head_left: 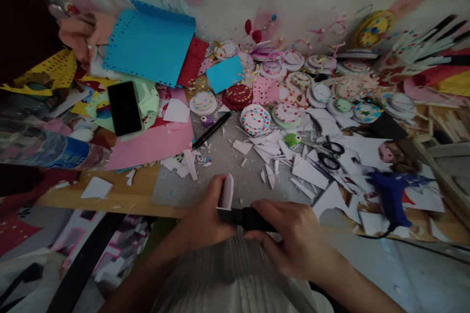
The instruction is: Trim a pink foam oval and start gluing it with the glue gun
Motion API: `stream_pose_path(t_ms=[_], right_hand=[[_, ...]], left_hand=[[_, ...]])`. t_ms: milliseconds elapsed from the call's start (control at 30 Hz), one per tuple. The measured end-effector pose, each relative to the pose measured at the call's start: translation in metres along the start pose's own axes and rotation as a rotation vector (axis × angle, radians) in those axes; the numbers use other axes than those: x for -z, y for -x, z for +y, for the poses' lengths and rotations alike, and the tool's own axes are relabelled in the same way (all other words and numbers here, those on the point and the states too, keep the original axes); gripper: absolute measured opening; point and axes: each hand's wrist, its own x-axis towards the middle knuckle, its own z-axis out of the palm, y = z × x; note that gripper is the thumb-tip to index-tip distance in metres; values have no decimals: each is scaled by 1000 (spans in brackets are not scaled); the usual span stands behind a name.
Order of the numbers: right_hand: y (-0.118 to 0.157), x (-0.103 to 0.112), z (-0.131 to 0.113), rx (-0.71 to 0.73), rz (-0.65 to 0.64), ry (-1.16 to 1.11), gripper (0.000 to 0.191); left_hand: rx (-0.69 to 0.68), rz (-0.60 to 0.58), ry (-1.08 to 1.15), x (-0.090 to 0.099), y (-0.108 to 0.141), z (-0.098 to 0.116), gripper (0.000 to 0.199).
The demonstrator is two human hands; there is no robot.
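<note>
My left hand is closed round a small pale pinkish-white piece, which stands on edge near the table's front. My right hand grips the black handle of a tool. The tool's flat end meets the lower part of the pale piece beside my left fingers. White paper scraps lie on the grey mat beyond my hands, with a black pen among them.
Small dotted round pieces crowd the back. Scissors and a blue glue gun lie to the right. At the left are a phone, a plastic bottle, pink sheet and blue sheets.
</note>
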Motion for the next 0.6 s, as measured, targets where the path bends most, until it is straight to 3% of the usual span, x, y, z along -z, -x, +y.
stream_pose_path(t_ms=[133, 267, 333, 433, 500, 600], right_hand=[[-2, -6, 13, -27, 64, 80, 35], [-3, -1, 39, -230, 293, 278, 38], [-3, 4, 48, -286, 328, 261, 38], [-2, 9, 48, -303, 286, 19, 34], [-4, 9, 43, -343, 272, -209, 35], [-11, 5, 33, -413, 248, -568, 33]], left_hand=[[14, 38, -58, -2, 2, -2, 60], [104, -87, -30, 1, 10, -11, 74], [118, -102, 120, 4, 11, -17, 74], [106, -228, 556, 9, 5, -24, 67], [132, -421, 788, 11, -1, -23, 63], [251, -679, 962, 12, -9, -13, 65]])
